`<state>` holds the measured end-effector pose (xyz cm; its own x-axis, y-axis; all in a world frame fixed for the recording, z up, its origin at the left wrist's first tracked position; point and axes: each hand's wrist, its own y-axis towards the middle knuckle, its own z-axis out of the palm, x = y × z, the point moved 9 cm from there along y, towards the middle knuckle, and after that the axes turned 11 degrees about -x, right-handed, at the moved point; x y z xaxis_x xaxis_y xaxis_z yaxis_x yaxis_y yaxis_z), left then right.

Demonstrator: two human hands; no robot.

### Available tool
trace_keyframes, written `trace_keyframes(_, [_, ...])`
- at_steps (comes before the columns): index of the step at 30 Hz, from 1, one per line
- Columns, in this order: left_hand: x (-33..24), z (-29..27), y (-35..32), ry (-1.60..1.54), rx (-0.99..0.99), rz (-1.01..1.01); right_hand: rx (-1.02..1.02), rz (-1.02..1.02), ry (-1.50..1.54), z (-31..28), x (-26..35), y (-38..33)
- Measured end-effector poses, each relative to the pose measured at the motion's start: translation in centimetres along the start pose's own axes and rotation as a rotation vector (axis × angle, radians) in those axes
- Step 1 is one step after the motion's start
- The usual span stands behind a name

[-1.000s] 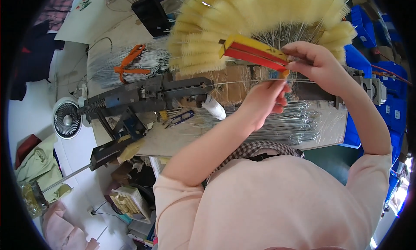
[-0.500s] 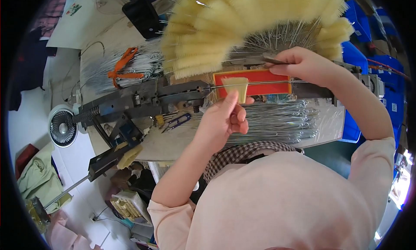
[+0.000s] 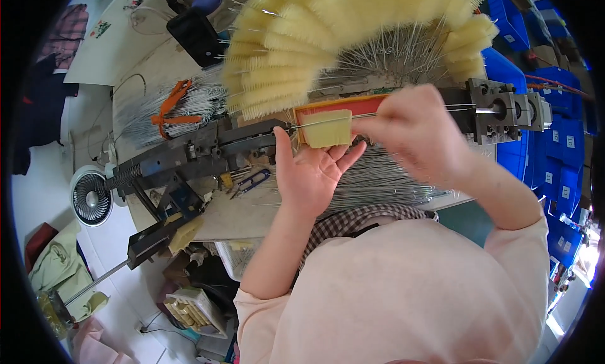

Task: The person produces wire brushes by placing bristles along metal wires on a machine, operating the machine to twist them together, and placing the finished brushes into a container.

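A sheet of pale yellow bristles (image 3: 328,136) lies across a twin metal wire (image 3: 459,105), over a red tray with a yellow rim (image 3: 340,105). My left hand (image 3: 309,180) is palm up, thumb and fingers spread, just below the bristles' lower edge. Its fingertips partly pass behind them. My right hand (image 3: 419,137) is at the bristles' right side, over the wire. Motion blurs it, and its fingers look curled; whether they hold anything cannot be made out. The wire runs between a dark steel clamp arm (image 3: 252,132) and a metal chuck (image 3: 501,110).
Yellow twisted-wire brushes (image 3: 277,68) fan out behind the tray. Loose metal wires (image 3: 391,184) lie in front, and a wire bundle with an orange tie (image 3: 170,109) lies left. Blue snips (image 3: 253,181) rest on the bench. Blue bins (image 3: 558,137) stand right; a small fan (image 3: 92,197) stands left.
The bristles have spread from a narrow tuft into a wider sheet. My left hand has opened from a pinch on them. My right hand has come left and nearer; its flat metal piece no longer shows.
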<state>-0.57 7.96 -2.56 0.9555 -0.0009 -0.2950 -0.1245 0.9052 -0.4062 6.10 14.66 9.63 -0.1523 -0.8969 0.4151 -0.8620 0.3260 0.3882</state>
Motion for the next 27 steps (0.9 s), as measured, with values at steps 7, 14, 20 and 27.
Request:
trace_keyframes(7, [0.4,1.1,-0.2,-0.113,0.023,-0.11,-0.143,-0.038,-0.178,0.0,-1.2,1.0])
trace_keyframes(14, [-0.3,1.0,0.1,-0.032,-0.051,-0.043,0.13,-0.071,-0.36,0.3,-3.1,0.6])
trace_keyframes(20, [-0.1,0.1,0.4,-0.013,-0.077,-0.041,0.16,-0.103,-0.334,1.2,-2.7,0.5])
trace_keyframes(27, [-0.3,0.1,0.4,0.057,-0.074,-0.005,0.134,-0.193,-0.34,1.9,-1.1,1.5])
